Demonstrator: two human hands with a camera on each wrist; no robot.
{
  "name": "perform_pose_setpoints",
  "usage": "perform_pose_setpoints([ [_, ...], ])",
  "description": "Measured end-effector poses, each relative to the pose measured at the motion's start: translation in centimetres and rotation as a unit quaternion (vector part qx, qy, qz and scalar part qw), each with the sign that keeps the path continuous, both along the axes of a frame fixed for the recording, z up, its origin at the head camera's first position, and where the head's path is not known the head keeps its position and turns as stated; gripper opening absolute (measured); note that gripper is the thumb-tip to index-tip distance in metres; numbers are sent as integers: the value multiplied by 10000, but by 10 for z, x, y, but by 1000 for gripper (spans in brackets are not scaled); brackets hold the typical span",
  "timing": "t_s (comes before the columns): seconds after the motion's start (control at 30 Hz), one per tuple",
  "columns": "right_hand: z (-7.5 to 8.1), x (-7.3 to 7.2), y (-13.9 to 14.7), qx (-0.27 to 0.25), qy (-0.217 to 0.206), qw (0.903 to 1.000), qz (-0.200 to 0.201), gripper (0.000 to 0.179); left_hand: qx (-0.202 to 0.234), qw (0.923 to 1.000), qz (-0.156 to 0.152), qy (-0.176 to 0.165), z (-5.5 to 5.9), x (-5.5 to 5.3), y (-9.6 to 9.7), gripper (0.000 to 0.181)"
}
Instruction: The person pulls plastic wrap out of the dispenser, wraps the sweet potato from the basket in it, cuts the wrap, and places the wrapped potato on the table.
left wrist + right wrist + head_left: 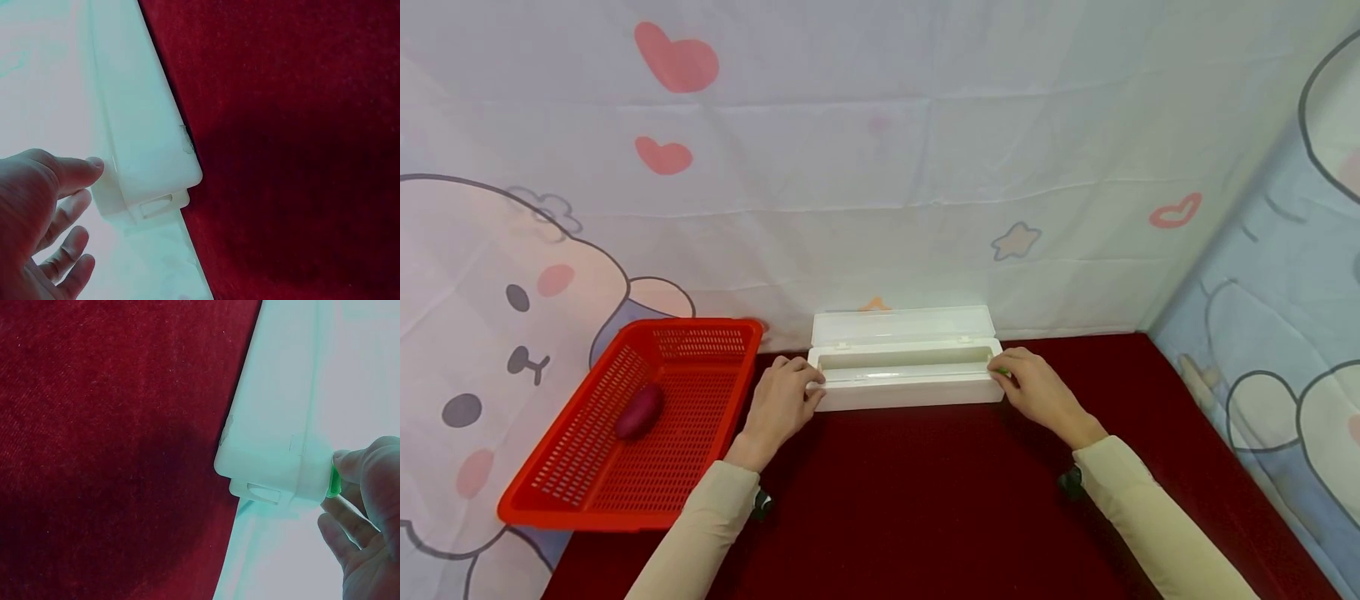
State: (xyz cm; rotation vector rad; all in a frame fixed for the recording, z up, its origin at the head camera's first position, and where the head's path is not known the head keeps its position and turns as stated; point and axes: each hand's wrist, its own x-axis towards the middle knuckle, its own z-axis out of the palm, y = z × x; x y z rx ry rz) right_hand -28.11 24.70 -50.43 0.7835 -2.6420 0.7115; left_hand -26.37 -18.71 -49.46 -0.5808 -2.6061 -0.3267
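Observation:
A long white box (910, 394), which looks like a cling film dispenser, stands against the back cloth with its lid (902, 325) raised. Along its front rim runs a clear strip (880, 377). At the strip's left end, my left hand (781, 400) pinches with thumb and index finger; the other fingers are loosely bent in the left wrist view. My right hand (1041, 392) is at the opposite end. There it pinches a small green piece (335, 481), likely a cutter slider, at the box's corner. The box's inside is partly visible.
Left of the box sits a red plastic basket (741, 400) with a purple oblong object (640, 411) inside, like a sweet potato. A dark red cloth (917, 500) covers the table. Printed cloth (887, 167) hangs behind and at the right.

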Motion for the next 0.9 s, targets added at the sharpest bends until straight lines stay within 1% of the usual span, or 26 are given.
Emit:
perform_pose_setpoints([
  [0.23, 1, 0, -1, -6, 15, 10000, -33, 11, 131, 9998, -120, 34, 3, 1, 1, 6],
  [0.43, 0, -1, -3, -2, 33, 10000, -38, 10, 267, 9994, -181, 124, 2, 0, -1, 5],
  [0.63, 2, -2, -5, 25, 33, 10000, -76, 9, 409, 9989, -209, 85, 3, 0, -2, 4],
  [0.9, 4, -1, -5, 56, 18, 9996, -263, 8, 370, 9989, -268, 78, 4, -3, -1, 4],
])
